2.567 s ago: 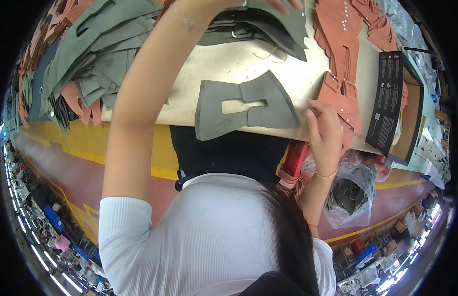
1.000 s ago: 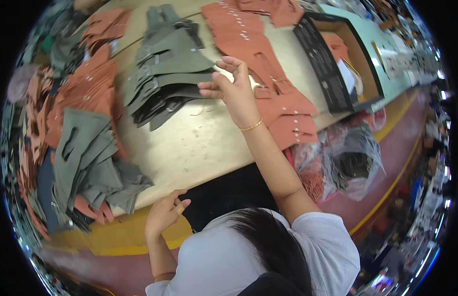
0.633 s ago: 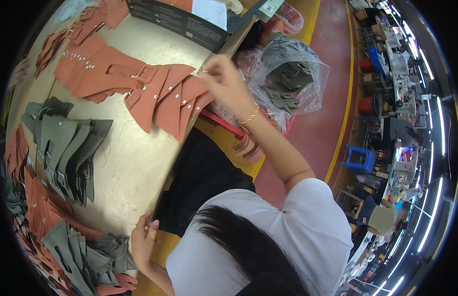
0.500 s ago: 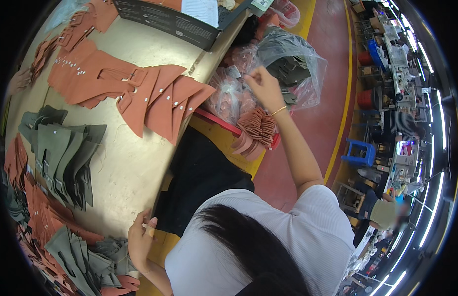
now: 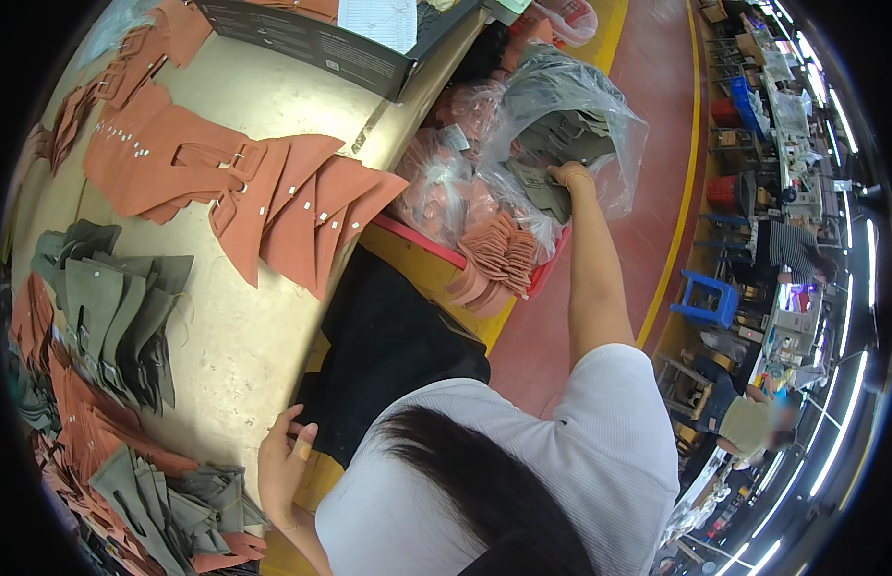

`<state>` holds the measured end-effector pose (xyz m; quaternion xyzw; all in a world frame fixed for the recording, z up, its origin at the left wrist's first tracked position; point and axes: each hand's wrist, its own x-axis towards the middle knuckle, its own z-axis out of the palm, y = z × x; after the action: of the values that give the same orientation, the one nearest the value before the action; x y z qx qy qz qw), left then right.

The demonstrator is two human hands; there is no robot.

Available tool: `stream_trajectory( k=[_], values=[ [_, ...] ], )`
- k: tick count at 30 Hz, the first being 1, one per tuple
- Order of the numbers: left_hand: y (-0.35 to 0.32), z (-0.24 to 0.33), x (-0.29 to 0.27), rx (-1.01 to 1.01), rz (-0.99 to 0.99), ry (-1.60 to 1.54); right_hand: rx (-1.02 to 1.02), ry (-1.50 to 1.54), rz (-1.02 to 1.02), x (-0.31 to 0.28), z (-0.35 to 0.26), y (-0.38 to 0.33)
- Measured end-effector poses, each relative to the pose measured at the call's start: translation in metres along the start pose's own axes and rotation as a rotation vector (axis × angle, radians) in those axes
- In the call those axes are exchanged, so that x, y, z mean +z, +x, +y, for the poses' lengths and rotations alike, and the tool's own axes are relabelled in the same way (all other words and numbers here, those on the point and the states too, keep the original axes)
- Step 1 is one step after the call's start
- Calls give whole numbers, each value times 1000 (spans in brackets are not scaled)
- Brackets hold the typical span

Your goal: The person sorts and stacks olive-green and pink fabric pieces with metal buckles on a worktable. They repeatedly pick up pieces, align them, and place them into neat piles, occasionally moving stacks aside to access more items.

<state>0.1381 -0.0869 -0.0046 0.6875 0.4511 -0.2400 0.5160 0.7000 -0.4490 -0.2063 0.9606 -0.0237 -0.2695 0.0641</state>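
My right hand point(image 5: 575, 179) is at the mouth of a clear plastic bag point(image 5: 614, 125), its bent fingers closed on the edge of green flat pieces point(image 5: 540, 190); the fingertips are partly hidden. More green pieces point(image 5: 566, 134) lie deeper in the bag. My left hand point(image 5: 285, 459) is beside the table's near edge, fingers apart and holding nothing, with a strip of tape on one finger. Fanned across the table point(image 5: 244, 355) are rust-orange cut pieces point(image 5: 273, 206) with buckled straps and small white stickers. A stack of dark green pieces point(image 5: 115, 307) is left of them.
Below the bag, a red crate point(image 5: 422, 240) holds bagged orange pieces point(image 5: 436, 187) and a bundle of orange strips point(image 5: 497, 254). A black box point(image 5: 312, 43) stands at the table's far end. Mixed orange and green piles point(image 5: 144, 499) cover the near left. A blue stool point(image 5: 705, 298) is across the aisle.
My right hand has moved right and slightly down, from above the bagged orange pieces to the green pieces in the open bag. My left hand's fingers have spread a little.
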Motion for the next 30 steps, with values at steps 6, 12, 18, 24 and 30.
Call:
stream_trajectory(
  k=[6,12,18,24,30],
  values=[
    [0,-8,0,35,43,26,149,324,-192,7,11,16],
    [0,-1,3,128,52,20,-24,874,-256,-22,23,-80],
    [3,9,-1,293,-21,52,-520,1002,-457,-115,5,-209],
    [14,48,16,444,-445,-664,-1492,962,-288,-180,-113,-316],
    [6,55,4,684,-300,-1625,-2155,791,-308,-130,-270,-392]
  ],
)
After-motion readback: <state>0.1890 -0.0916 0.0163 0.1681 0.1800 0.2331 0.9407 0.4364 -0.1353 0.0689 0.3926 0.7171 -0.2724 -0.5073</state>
